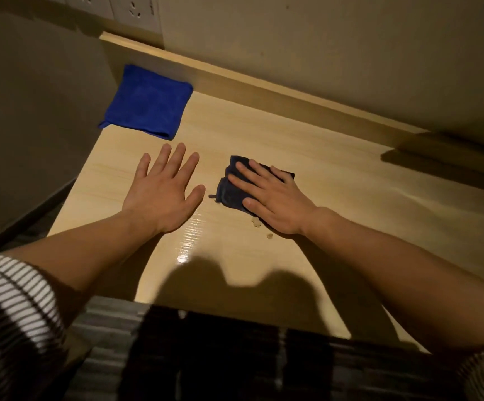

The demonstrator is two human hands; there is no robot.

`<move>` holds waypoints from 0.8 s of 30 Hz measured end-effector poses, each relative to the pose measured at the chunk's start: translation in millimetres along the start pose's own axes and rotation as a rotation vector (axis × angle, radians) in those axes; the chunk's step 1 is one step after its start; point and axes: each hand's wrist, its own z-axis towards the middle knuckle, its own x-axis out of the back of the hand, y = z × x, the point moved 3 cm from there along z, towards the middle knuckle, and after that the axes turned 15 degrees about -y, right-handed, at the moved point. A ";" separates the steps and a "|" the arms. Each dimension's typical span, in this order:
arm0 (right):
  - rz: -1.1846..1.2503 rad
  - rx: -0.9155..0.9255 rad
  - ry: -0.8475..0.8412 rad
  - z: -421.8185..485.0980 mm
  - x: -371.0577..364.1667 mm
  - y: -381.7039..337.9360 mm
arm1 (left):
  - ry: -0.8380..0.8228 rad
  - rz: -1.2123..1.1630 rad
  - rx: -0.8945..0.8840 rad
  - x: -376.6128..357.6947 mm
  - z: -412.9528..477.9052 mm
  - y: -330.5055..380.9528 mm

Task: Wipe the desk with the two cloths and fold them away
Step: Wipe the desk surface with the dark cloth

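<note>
Head: right hand hides most dark cloth.

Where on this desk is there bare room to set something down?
The widest bare stretch of desk lies right of the dark cloth under the right hand. Another lies between the bright blue cloth and the back ledge. Crowded: crumbs by the right hand, near the left hand.

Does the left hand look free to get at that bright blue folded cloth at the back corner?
Probably yes. The left hand is open, flat and empty, and only bare desk lies between its fingertips and the blue cloth. The right hand is busy pressing the dark cloth, off to the side.
</note>
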 end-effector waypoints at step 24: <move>0.662 0.018 0.125 -103.1 -48.9 -184.5 | 0.127 -0.249 -0.264 5.6 -41.1 60.4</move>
